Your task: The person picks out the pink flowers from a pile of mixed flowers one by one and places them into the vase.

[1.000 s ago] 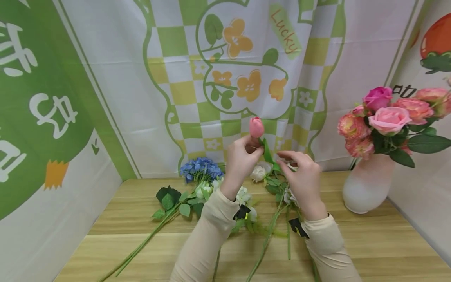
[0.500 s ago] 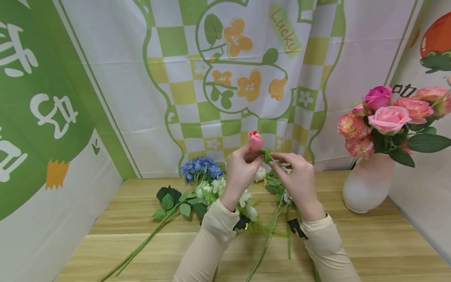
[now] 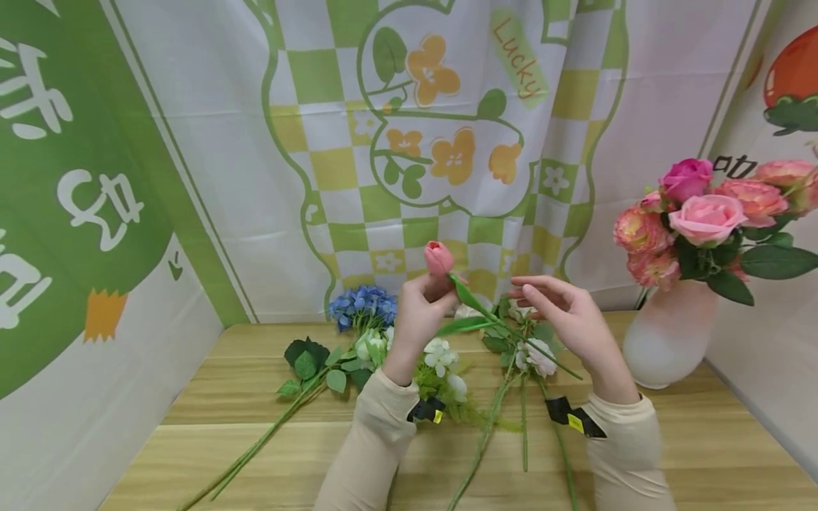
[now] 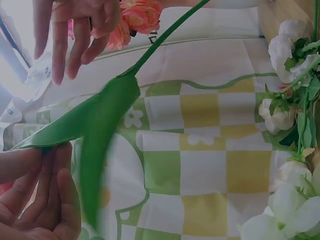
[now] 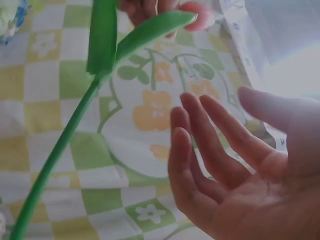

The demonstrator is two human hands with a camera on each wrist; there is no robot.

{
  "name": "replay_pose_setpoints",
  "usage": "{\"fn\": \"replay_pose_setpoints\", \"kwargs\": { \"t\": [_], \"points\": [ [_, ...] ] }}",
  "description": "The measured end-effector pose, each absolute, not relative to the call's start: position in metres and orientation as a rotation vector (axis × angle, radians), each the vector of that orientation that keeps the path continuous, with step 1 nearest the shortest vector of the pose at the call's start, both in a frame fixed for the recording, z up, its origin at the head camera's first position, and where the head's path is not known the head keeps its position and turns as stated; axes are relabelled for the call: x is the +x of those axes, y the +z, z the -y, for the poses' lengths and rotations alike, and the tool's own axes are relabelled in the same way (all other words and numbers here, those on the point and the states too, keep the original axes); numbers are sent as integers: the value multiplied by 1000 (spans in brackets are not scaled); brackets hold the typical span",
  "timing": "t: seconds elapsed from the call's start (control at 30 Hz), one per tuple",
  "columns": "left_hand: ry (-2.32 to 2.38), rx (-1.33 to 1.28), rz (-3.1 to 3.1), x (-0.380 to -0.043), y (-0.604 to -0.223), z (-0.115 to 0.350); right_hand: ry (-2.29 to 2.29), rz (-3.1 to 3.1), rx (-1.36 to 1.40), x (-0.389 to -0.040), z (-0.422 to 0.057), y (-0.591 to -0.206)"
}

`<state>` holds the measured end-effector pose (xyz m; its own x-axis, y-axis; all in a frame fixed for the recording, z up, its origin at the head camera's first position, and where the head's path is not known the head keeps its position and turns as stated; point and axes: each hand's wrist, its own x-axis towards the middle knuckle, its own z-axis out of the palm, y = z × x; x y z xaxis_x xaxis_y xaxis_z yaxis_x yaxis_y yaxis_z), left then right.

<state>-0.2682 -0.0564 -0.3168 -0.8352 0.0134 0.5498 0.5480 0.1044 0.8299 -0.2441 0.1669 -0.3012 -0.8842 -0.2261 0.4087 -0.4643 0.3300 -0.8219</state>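
Note:
A pink tulip (image 3: 439, 260) with two long green leaves (image 4: 107, 112) is held above the table. My left hand (image 3: 418, 316) pinches it just below the bloom. From there its green stem (image 5: 55, 155) slants down to the right, its lower end free. My right hand (image 3: 571, 323) is apart from the tulip, to the right of its leaves, with loosely bent fingers and nothing in them. In the right wrist view its palm (image 5: 250, 200) shows bare.
On the wooden table (image 3: 255, 454) lie a blue hydrangea (image 3: 363, 306), white flowers (image 3: 439, 356) and several green stems (image 3: 268, 429). A pink-and-white vase (image 3: 667, 341) with pink roses (image 3: 706, 216) stands at the right. A printed cloth (image 3: 358, 163) hangs behind.
My right hand has come away from the tulip's leaves and moved right. The left hand has moved slightly left and tilted the tulip, so its leaves are spread and its stem shows.

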Motion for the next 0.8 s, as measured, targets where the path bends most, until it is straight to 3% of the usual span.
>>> {"fn": "replay_pose_setpoints", "kwargs": {
  "t": [0.23, 0.8],
  "points": [
    [-1763, -556, 2017, -262, -319, 57, 1213, 2341, 522, -249, -151, -312],
    [-1792, -523, 1996, -257, -328, 59, 1182, 2339, 661, -249, -123, -322]
  ]
}}
